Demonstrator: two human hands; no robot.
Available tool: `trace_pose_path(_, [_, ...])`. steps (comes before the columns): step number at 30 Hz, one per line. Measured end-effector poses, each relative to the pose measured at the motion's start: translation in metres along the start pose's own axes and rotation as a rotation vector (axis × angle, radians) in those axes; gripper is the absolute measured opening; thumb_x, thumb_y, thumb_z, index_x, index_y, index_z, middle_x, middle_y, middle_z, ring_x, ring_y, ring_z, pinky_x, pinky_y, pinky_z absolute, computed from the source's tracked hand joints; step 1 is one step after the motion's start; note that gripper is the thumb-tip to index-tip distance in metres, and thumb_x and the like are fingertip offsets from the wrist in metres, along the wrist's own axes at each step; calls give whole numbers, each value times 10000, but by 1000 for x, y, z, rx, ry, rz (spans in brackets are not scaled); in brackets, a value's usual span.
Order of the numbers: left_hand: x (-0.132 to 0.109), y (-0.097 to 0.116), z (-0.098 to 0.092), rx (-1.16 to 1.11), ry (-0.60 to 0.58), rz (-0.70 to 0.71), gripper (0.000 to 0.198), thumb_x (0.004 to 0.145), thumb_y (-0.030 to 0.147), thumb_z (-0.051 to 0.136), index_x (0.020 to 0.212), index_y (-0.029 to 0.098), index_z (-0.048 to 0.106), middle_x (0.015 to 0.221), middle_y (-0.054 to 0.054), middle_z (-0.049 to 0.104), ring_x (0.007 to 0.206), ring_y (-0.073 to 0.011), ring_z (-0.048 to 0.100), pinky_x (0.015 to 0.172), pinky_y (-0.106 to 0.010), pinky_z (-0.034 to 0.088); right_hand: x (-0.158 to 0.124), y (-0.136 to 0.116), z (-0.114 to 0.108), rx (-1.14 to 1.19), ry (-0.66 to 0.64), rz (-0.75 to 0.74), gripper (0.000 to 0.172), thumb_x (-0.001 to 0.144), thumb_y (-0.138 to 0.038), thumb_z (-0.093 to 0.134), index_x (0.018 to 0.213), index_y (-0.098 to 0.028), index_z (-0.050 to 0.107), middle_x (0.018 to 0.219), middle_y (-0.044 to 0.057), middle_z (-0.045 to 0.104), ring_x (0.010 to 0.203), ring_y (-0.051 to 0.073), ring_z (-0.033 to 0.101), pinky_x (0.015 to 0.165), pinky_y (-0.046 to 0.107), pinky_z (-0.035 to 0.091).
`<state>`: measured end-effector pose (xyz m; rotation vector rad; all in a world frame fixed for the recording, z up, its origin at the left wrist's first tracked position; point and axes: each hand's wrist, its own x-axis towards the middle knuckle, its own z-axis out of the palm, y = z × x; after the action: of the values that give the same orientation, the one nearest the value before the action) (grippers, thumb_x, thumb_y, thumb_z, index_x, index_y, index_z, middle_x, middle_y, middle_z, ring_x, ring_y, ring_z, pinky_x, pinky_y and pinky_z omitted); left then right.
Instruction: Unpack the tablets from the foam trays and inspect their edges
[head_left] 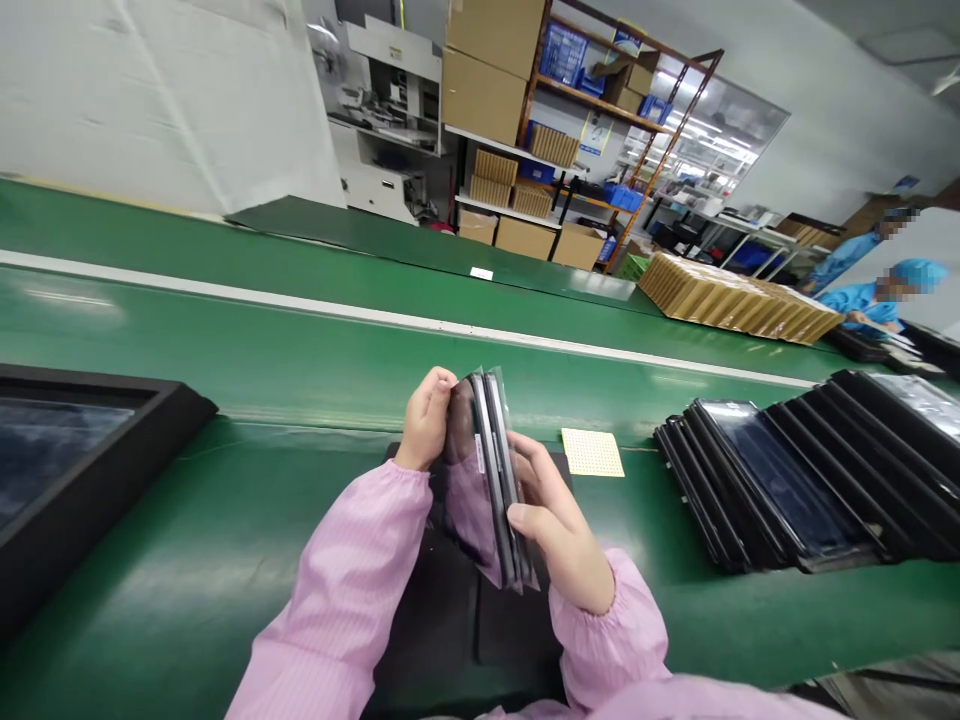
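Note:
Both my hands hold a dark glossy panel in a clear plastic bag (484, 470), stood on edge above a black mat (450, 620). My left hand (426, 418) is closed on the bag's upper left edge. My right hand (559, 535) grips the right side, thumb across the front. Pink sleeves cover both my arms. A small yellow dotted sheet (592, 452) lies just right of my hands on the green bench (225, 520).
A row of bagged dark panels (810, 480) leans at the right. A black tray (67, 460) sits at the left. Beyond lie a green conveyor belt (300, 350), gold stacked trays (739, 300), shelves with cartons (517, 130) and two workers in blue (870, 290).

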<state>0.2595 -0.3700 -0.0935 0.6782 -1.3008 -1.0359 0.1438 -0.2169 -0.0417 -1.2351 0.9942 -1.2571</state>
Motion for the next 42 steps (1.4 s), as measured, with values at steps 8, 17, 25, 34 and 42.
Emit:
trace_pose_path(8, [-8, 0, 0, -147, -17, -39, 600, 706, 810, 613, 664, 234, 449, 582, 46, 490, 500, -119, 405, 506, -271, 371, -9, 1, 1, -53, -40, -39, 628, 788, -180, 512, 1405, -252, 423, 1466, 78, 549, 1404, 252, 473, 1178, 471, 374])
trace_pose_path(17, [-7, 1, 1, -170, -20, -63, 610, 689, 813, 626, 640, 233, 440, 567, 51, 475, 511, -118, 412, 514, -274, 360, -11, 3, 1, -97, -93, -55, 771, 744, -165, 536, 1485, -248, 341, 1539, 81, 464, 1445, 267, 410, 1179, 465, 350])
trace_pose_path(25, [-7, 3, 1, -212, -35, -52, 603, 709, 781, 644, 628, 232, 410, 508, 73, 428, 436, -90, 337, 438, -248, 294, -14, -1, -2, -96, -107, -32, 759, 712, -134, 517, 1449, -248, 379, 1518, 77, 488, 1428, 262, 433, 1175, 459, 355])
trace_pose_path(34, [-6, 4, 1, -215, -26, -11, 606, 721, 769, 648, 619, 227, 397, 487, 68, 443, 412, -80, 342, 408, -230, 274, -15, -4, -2, -68, -135, -11, 755, 696, -100, 484, 1431, -249, 390, 1523, 58, 489, 1457, 235, 400, 1201, 442, 332])
trace_pose_path(42, [-6, -5, -6, -144, -12, -41, 593, 730, 795, 610, 667, 238, 417, 486, 46, 521, 403, -115, 431, 406, -250, 307, -13, -2, -4, -64, -158, -25, 766, 686, -102, 479, 1433, -244, 386, 1532, 62, 482, 1463, 236, 394, 1200, 450, 340])
